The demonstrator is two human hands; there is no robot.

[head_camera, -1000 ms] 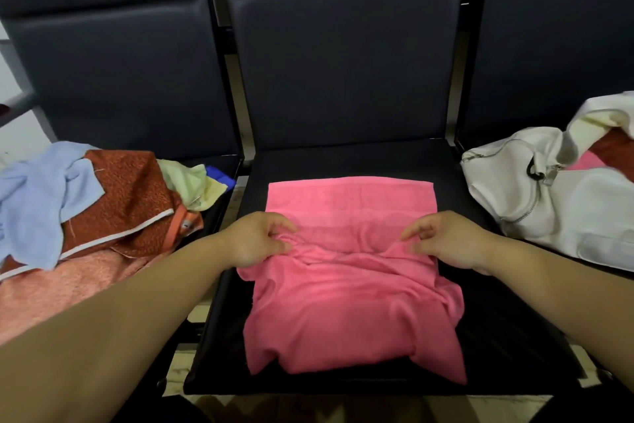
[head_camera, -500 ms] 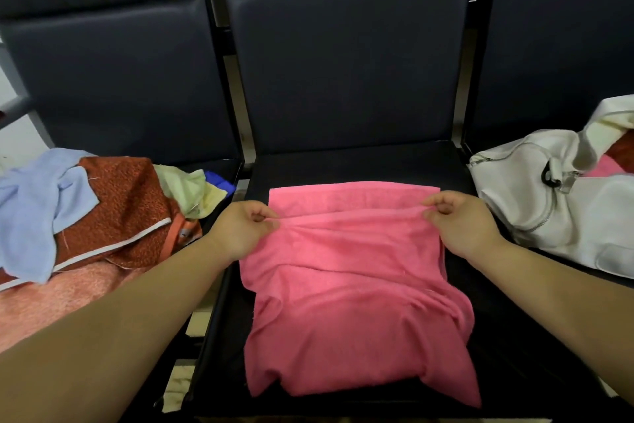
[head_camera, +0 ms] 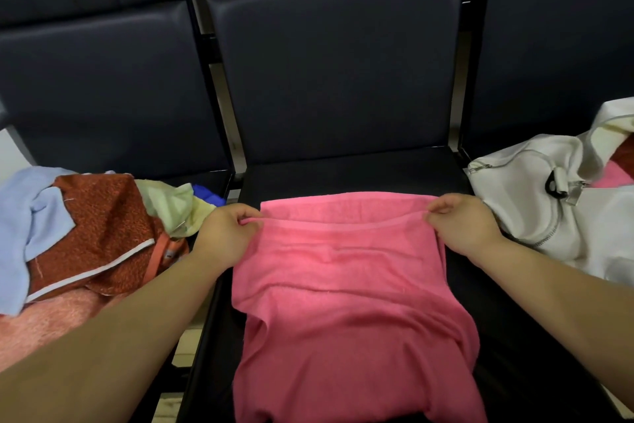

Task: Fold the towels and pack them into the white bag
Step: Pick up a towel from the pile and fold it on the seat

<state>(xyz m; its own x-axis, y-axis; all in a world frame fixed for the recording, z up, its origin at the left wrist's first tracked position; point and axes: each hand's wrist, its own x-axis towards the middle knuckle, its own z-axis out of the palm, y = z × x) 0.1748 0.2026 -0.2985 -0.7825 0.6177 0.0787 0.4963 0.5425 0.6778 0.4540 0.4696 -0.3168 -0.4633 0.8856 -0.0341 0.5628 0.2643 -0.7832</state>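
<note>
A pink towel [head_camera: 346, 302] lies on the middle black seat [head_camera: 350, 172], its near part hanging over the front edge. My left hand [head_camera: 224, 234] pinches the left corner of a folded-over hem. My right hand [head_camera: 461, 222] pinches the right corner of that same hem, which is stretched between them just short of the towel's far edge. The white bag [head_camera: 535, 203] sits open on the right seat, with pink and rust cloth showing inside it.
On the left seat lies a heap of towels: light blue [head_camera: 24, 223], rust-brown with a white trim [head_camera: 103, 234], pale yellow [head_camera: 175, 203], salmon [head_camera: 44, 323] and a bit of blue. Dark seat backs rise behind all three seats.
Both hands have carried the pinched hem away from me toward the towel's far edge and moved apart to the corners, pulling the fold flat and taut.
</note>
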